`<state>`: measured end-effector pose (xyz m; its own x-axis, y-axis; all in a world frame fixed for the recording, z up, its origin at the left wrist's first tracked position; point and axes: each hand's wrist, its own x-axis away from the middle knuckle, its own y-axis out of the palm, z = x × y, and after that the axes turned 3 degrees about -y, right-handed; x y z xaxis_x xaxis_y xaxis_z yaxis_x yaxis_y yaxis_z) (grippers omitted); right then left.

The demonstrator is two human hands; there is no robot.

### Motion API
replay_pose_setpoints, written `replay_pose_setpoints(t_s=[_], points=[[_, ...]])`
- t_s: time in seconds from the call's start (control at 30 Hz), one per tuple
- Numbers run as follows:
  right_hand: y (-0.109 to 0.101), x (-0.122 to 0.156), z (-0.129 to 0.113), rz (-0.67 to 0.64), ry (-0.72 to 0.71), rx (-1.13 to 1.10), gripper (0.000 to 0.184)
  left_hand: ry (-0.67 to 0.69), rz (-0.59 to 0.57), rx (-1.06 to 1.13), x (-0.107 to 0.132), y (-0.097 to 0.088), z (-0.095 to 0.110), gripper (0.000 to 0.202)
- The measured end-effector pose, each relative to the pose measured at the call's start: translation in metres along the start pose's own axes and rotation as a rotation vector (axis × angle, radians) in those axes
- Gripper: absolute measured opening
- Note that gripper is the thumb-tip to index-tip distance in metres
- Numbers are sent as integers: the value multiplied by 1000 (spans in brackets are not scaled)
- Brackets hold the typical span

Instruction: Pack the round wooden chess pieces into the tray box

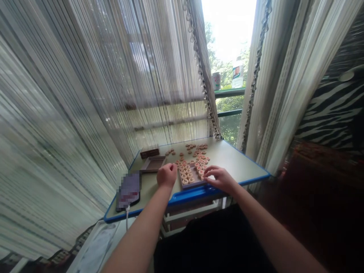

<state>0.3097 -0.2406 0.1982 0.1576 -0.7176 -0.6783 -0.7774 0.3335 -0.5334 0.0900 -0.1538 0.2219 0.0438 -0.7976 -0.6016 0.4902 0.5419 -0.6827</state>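
So, on my feed the left hand (167, 175) sits just left of the shallow brown wooden tray (190, 183), its fingers curled together; I cannot tell whether they pinch anything. The right hand (219, 179) rests against the tray's right corner, fingers loosely apart and reaching in among the round wooden Chinese chess pieces (184, 176). I cannot tell whether it is clamped on one. Those red-marked pieces sit packed in the tray and lie scattered just beyond it on the pale tabletop (236, 161).

My main worry is that tray, which stands close to the tabletop's blue front edge. If I were steering, I'd fear a careless push from the right hand could skew it or spill its pieces, and loose ones could roll over that edge. Left of the tray, a dark rectangular wooden box (149, 152) and an open shallow brown wooden box (153, 164) could get knocked by the left hand. The pixelated flat dark device (128, 191) trails a white cable (127, 217) over the edge, and a snag could drag it off.
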Motion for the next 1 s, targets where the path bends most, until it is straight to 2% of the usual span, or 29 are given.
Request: replay_pose_setpoints(t_s=[0.1, 0.3, 0.57, 1.0], points=[[-4, 0, -1, 17, 56, 23, 16, 46, -23, -67, 3, 0, 5, 36], [-6, -1, -3, -43, 134, 37, 24, 42, -25, -93, 4, 0, 4, 37], [-4, -3, -4, -135, 223, 104, 18, 78, -32, -135, 4, 2, 5, 37], [-7, -5, -6, -171, 248, 110, 17, 126, -59, -173, 5, 2, 8, 38]])
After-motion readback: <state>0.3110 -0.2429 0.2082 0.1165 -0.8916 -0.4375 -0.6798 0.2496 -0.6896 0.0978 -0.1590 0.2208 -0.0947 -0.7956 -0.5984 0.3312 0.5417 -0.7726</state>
